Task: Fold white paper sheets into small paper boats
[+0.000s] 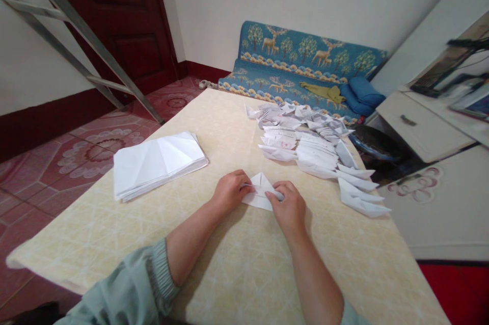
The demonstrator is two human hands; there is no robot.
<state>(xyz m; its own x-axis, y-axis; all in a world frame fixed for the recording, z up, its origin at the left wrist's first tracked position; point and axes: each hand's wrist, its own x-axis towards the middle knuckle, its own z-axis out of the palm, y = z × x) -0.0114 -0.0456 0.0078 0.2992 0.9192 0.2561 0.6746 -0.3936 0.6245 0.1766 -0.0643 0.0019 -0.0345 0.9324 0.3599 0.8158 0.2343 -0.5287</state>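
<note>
A small folded sheet of white paper (260,185) lies at the middle of the table, its pointed corner facing away from me. My left hand (232,191) pinches its left edge between thumb and fingers. On the opposite edge, my right hand (287,206) grips the paper, thumb on top and fingers curled behind. To the left rests a stack of white paper sheets (160,164) with crease lines on the top one. Rows of folded paper boats (317,152) stand close together on the right, some with printing on them.
A pale yellow patterned cloth covers the table (225,274). Beyond it stands a blue sofa (290,65) with a deer pattern. A metal ladder (87,34) leans at the left by a dark red door (122,9). At the right are a dark round stool (376,141) and a white cabinet (443,202).
</note>
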